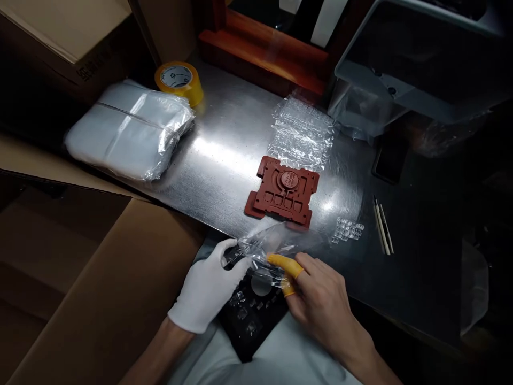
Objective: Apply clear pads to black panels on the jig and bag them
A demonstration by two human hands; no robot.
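Observation:
My left hand, in a white glove, is closed with thumb and fingers around the edge of a dark flat part at the mouth of a clear plastic bag. The bag partly covers that part. My right hand wears yellow finger cots on thumb and forefinger and pinches the bag's near edge. Under both hands, over my lap, lies a black panel with a pale round disc and small clear pieces on it. A reddish-brown moulded fixture sits on the metal table just beyond the bag.
A stack of clear bags and a yellow tape roll are at the left. Bubble-like clear film lies behind the fixture. Small clear pieces, tweezers and a phone lie right. An open carton stands left.

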